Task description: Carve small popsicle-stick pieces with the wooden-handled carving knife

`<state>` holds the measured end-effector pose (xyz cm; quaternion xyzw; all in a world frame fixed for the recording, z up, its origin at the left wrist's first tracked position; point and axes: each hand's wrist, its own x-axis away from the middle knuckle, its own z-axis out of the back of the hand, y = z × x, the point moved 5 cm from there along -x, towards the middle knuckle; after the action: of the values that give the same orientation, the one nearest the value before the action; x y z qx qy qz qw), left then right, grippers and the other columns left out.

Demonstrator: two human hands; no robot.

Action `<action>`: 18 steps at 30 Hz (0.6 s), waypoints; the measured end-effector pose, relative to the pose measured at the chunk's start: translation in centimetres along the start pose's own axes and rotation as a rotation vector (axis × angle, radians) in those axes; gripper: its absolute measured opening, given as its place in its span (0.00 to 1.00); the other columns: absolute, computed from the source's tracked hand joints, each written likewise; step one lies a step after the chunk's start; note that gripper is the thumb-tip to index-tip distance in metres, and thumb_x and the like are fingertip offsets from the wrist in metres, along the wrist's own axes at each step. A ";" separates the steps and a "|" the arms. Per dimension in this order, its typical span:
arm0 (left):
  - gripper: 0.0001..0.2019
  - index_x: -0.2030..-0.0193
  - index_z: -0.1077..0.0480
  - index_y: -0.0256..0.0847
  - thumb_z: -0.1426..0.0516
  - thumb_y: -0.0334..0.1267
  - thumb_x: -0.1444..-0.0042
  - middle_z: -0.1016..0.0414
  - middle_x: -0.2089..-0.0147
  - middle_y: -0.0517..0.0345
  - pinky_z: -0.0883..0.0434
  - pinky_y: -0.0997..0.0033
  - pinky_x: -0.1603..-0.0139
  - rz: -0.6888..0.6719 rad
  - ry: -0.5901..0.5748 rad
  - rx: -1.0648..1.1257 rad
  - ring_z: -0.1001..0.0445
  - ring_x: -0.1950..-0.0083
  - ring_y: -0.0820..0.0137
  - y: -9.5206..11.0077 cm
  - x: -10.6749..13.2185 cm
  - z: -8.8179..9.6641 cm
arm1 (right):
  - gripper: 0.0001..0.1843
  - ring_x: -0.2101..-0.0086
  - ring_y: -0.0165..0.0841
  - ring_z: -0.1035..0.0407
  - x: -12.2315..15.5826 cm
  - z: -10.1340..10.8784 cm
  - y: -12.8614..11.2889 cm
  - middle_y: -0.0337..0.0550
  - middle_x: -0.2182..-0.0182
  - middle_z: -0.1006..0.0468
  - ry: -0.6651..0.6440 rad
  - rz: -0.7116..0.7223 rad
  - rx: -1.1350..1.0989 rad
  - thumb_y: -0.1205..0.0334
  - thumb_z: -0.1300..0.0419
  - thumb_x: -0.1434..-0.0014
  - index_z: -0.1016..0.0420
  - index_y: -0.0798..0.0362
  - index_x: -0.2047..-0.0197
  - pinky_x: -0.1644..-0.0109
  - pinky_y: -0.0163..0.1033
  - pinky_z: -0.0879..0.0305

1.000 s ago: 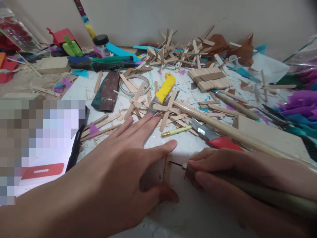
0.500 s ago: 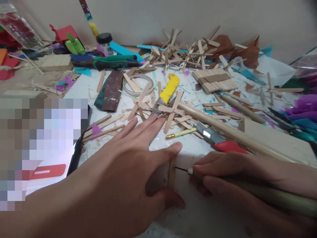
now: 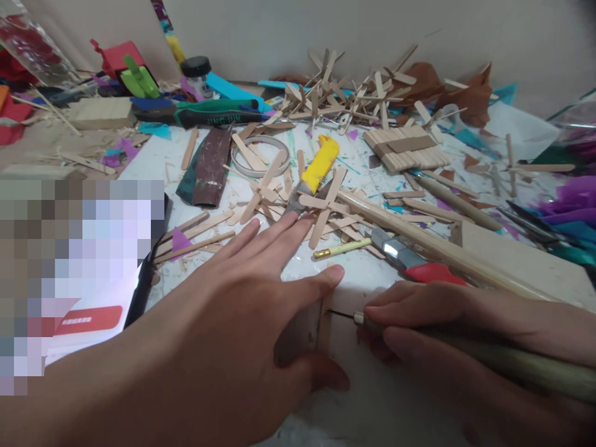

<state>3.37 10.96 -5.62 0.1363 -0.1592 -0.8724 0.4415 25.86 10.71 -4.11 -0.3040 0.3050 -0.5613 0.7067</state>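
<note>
A wooden craft stick (image 3: 325,332) lies on the white work surface, its two ends running under the index finger and thumb of my left hand (image 3: 242,310). That finger and thumb press it down, while the other fingers spread flat towards the pile of sticks. My right hand (image 3: 428,329) is closed around the thick wooden handle of an awl (image 3: 512,360). Its thin metal tip touches the stick near the upper part, from the right. Part of the handle is hidden by my fingers.
Beyond my left fingers lie crossed craft sticks (image 3: 326,208) and a yellow-handled cutter (image 3: 320,164). A red-and-grey cutter (image 3: 410,257), a pencil (image 3: 342,249) and a long wooden rod (image 3: 419,239) lie beyond my right hand. A phone (image 3: 144,279) stands at left.
Both hands keep their places. The awl's tip stays on the craft stick, with only a slight shift of the whole view.
</note>
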 end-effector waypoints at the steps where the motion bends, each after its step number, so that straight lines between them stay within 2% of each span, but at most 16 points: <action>1: 0.37 0.23 0.23 0.53 0.32 0.66 0.33 0.44 0.12 0.30 0.35 0.07 0.28 0.001 -0.001 0.001 0.45 0.16 0.17 0.0 0.0 0.0 | 0.09 0.80 0.32 0.21 -0.1 0.0 0.0 0.24 0.74 0.11 -0.002 -0.001 -0.002 0.53 0.27 0.38 0.08 0.25 0.68 0.79 0.32 0.29; 4: 0.37 0.24 0.21 0.51 0.30 0.65 0.34 0.43 0.13 0.26 0.34 0.07 0.28 -0.004 -0.002 0.003 0.44 0.16 0.18 0.1 -0.2 0.1 | 0.09 0.82 0.30 0.23 -0.2 0.0 -0.1 0.25 0.76 0.13 -0.007 -0.024 0.003 0.54 0.26 0.39 0.08 0.26 0.69 0.80 0.31 0.31; 8: 0.36 0.26 0.19 0.47 0.30 0.65 0.34 0.42 0.15 0.22 0.33 0.09 0.28 -0.020 0.002 0.014 0.42 0.17 0.20 0.4 -0.5 0.3 | 0.07 0.80 0.35 0.20 -0.1 0.1 0.0 0.29 0.75 0.11 -0.011 -0.091 0.050 0.51 0.26 0.41 0.07 0.30 0.71 0.79 0.34 0.28; 12: 0.36 0.26 0.20 0.49 0.31 0.65 0.34 0.42 0.14 0.24 0.33 0.11 0.28 -0.015 -0.001 0.004 0.42 0.16 0.21 0.3 -0.4 0.3 | 0.07 0.78 0.37 0.17 -0.1 0.2 0.0 0.30 0.74 0.10 -0.007 -0.079 0.090 0.49 0.27 0.41 0.07 0.29 0.70 0.79 0.35 0.27; 18: 0.36 0.26 0.20 0.51 0.30 0.65 0.35 0.43 0.14 0.25 0.34 0.07 0.29 0.001 -0.008 0.011 0.43 0.16 0.18 0.2 -0.2 0.1 | 0.08 0.74 0.38 0.15 0.0 0.4 0.3 0.31 0.71 0.09 -0.025 -0.116 0.107 0.45 0.27 0.40 0.07 0.31 0.70 0.78 0.35 0.27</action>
<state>3.55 11.01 -5.47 0.1351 -0.1660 -0.8718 0.4406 26.34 10.82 -4.14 -0.2899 0.2479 -0.6129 0.6920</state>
